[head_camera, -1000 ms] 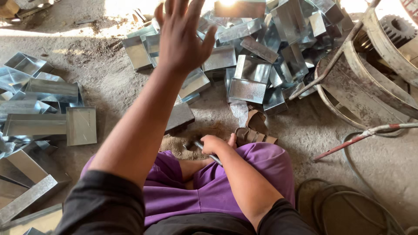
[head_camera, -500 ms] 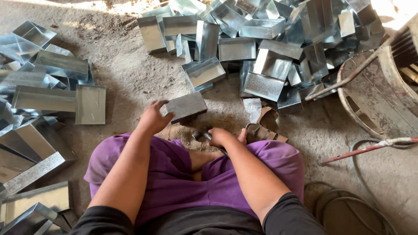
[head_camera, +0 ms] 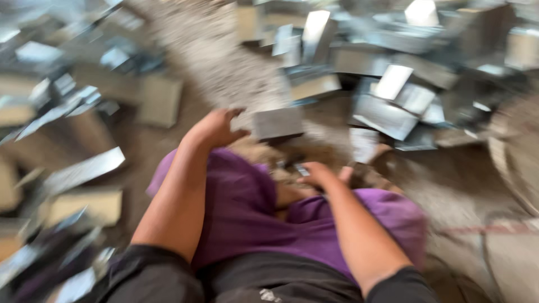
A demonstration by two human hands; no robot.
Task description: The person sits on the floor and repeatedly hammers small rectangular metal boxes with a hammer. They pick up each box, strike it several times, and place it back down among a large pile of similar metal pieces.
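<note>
Gripping a folded sheet-metal piece (head_camera: 277,122) by its near left edge, the left hand (head_camera: 216,128) is closed on it, just off the floor (head_camera: 460,196) ahead of the knees. Judged light, stiff, sharp-edged. Right hand's (head_camera: 319,174) grip: cannot tell, blurred.
</note>
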